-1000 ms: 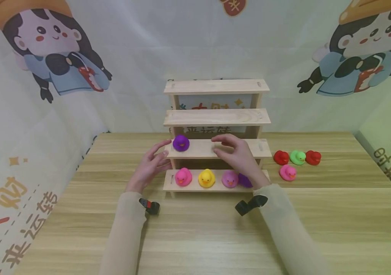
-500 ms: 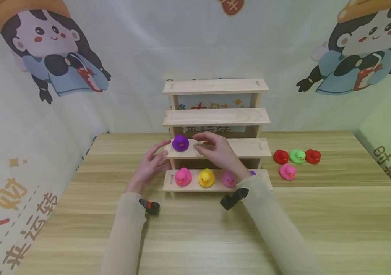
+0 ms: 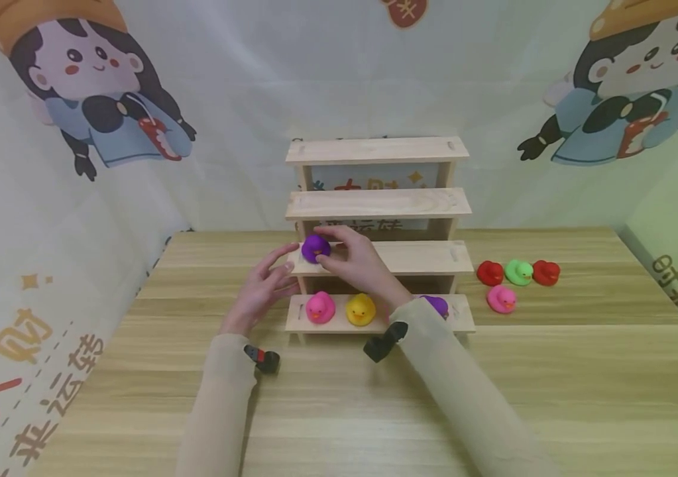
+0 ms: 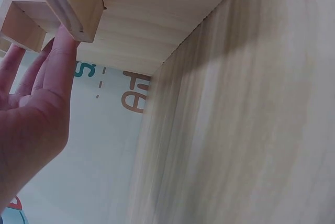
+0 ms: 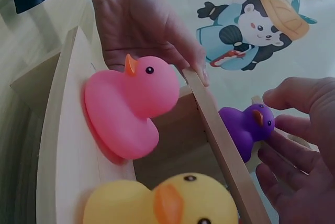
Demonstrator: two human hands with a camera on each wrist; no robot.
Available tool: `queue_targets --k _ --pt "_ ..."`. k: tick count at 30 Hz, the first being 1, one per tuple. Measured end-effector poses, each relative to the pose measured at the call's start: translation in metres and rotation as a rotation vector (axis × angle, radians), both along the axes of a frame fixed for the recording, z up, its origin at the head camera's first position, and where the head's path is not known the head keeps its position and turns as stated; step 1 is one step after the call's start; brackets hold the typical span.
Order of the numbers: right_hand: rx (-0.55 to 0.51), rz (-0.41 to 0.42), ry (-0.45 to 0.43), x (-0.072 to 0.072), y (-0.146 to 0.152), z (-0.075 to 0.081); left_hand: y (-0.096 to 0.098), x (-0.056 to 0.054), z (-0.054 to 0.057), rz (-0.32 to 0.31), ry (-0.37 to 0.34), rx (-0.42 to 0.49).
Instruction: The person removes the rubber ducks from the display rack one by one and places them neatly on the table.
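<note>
A purple rubber duck (image 3: 313, 249) sits at the left end of the second step up of a wooden tiered rack (image 3: 422, 260). My right hand (image 3: 362, 265) is around it, fingers behind and thumb in front. In the right wrist view, fingertips meet the duck's (image 5: 246, 130) head, while a small gap shows beside the nearest digit. My left hand (image 3: 258, 295) rests loosely against the rack's left end; a fingertip touches the board end in the left wrist view. A pink duck (image 3: 320, 308) and a yellow duck (image 3: 360, 309) stand on the bottom step.
Another purple duck (image 3: 437, 306) is partly hidden by my right sleeve on the bottom step. Right of the rack, two red ducks (image 3: 490, 273), a green duck (image 3: 519, 272) and a pink duck (image 3: 502, 299) stand on the wooden table (image 3: 583, 371). A printed cloth (image 3: 237, 132) hangs behind.
My right hand has moved left along the second step, from its middle to the purple duck. My sleeve now covers the light purple duck below. The left hand has stayed in place.
</note>
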State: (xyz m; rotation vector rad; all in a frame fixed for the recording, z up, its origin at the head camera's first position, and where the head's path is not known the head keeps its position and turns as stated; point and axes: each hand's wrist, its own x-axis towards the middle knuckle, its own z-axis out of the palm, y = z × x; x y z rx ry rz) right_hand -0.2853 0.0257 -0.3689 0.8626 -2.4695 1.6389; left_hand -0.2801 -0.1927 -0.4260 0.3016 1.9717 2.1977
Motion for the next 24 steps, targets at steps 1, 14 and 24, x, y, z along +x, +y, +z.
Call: queue_targets --k 1,14,24 --pt "0.004 -0.003 0.002 -0.0002 -0.0018 -0.0002 0.0005 0.0003 0.0004 0.0 -0.001 0.006" --pt "0.012 -0.103 0.002 0.0021 -0.0098 -0.0046 0.0001 0.0009 0.0013 -0.011 -0.001 0.006" --pt "-0.016 -0.092 0.015 0.0063 -0.0057 -0.0065 -0.0003 0.0004 -0.001 -0.009 0.003 -0.014"
